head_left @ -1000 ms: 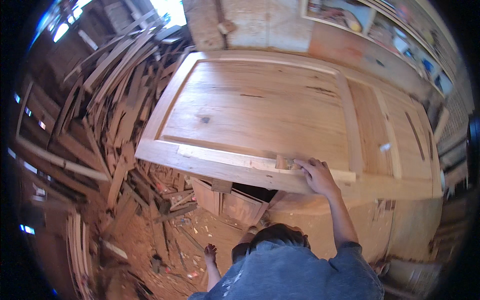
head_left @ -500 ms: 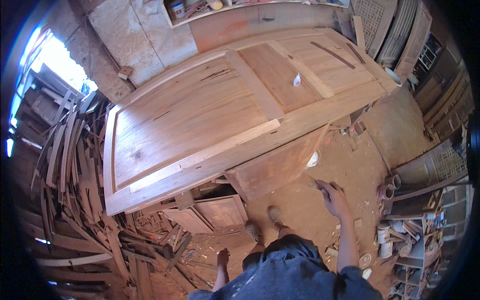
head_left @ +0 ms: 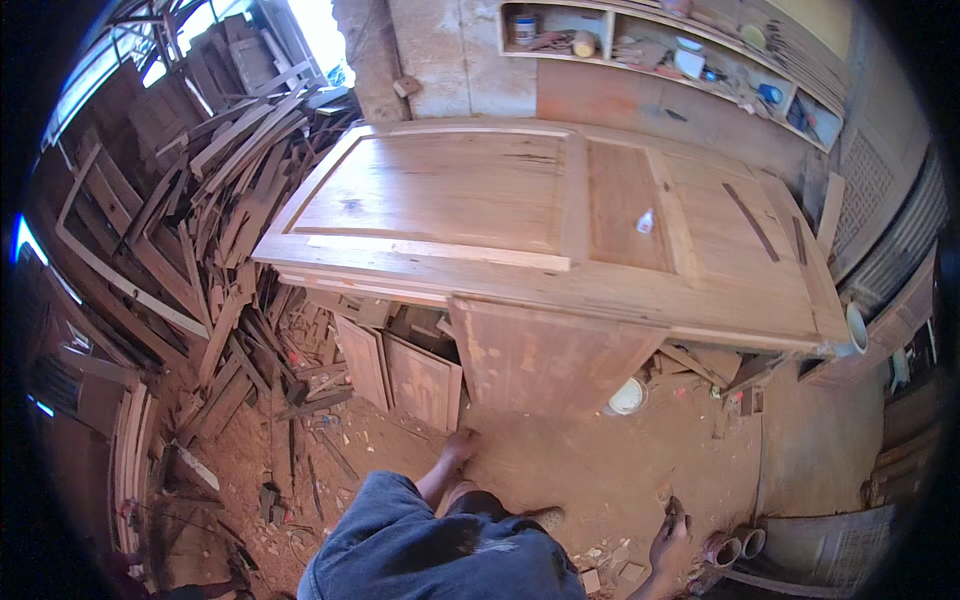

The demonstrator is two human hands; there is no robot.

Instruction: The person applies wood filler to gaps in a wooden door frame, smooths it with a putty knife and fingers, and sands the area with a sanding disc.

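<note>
My right hand [head_left: 672, 530] is low at the right, its fingers closed on a small flat tool [head_left: 666, 492] that points upward over the dirt floor. My left hand [head_left: 457, 447] is low and central, below the leaning panels; its fingers are too blurred to read. Ahead lies a large wooden panelled door [head_left: 420, 185] on a work surface, with light strips along its frame, two dark slots at the right and a small white bottle [head_left: 645, 221] on it. A bare wooden panel [head_left: 555, 355] leans against its front edge, beside smaller cabinet doors [head_left: 415, 385].
Piled offcuts [head_left: 230, 180] fill the left side. A shelf [head_left: 608, 50] with containers runs along the back wall. A white bucket [head_left: 627, 398] stands below the door; cans [head_left: 725, 545] lie low at right. Carved boards [head_left: 865, 185] lean at the right, and scraps litter the floor [head_left: 540, 450].
My right hand has come off the door's front edge with the tool and dropped down to the right. My left hand has moved forward. The view has swung right and back, showing more floor.
</note>
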